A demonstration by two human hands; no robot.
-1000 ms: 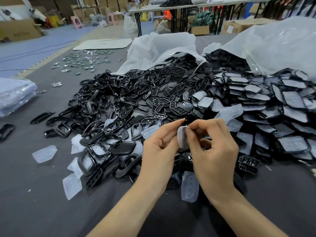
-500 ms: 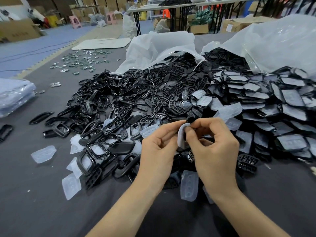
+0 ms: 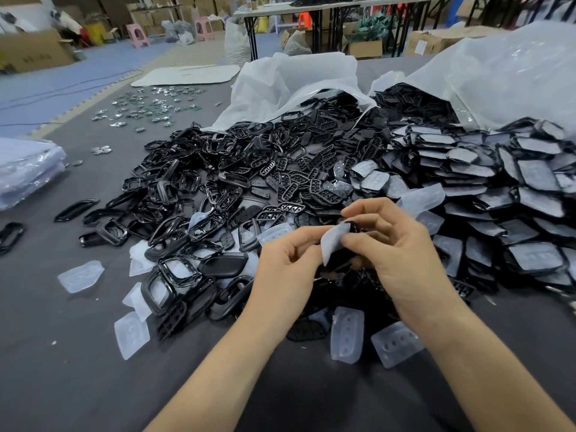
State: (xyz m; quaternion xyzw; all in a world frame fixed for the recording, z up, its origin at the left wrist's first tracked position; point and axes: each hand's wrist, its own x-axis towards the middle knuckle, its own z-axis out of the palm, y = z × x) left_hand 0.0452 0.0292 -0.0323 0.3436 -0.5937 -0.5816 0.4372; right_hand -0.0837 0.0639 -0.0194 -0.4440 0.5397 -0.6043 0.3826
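Only one cam here, wide-angle, strapped to my head, facing forward and down at the pile of black plastic parts (image 3: pixel 265 182). It's close in: my forearms enter from the bottom edge, and my left hand (image 3: pixel 285 266) and right hand (image 3: pixel 402 260) sit at the pile's near edge, pinching a clear rubber pad (image 3: pixel 331 241). White bags (image 3: pixel 296 79) lie behind the pile, a folding table (image 3: pixel 327 7) well beyond it.

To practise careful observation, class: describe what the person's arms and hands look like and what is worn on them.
The left hand and right hand are bare: no gloves, rings, watch or bracelet. No sleeve shows on either arm up to the frame's edge.
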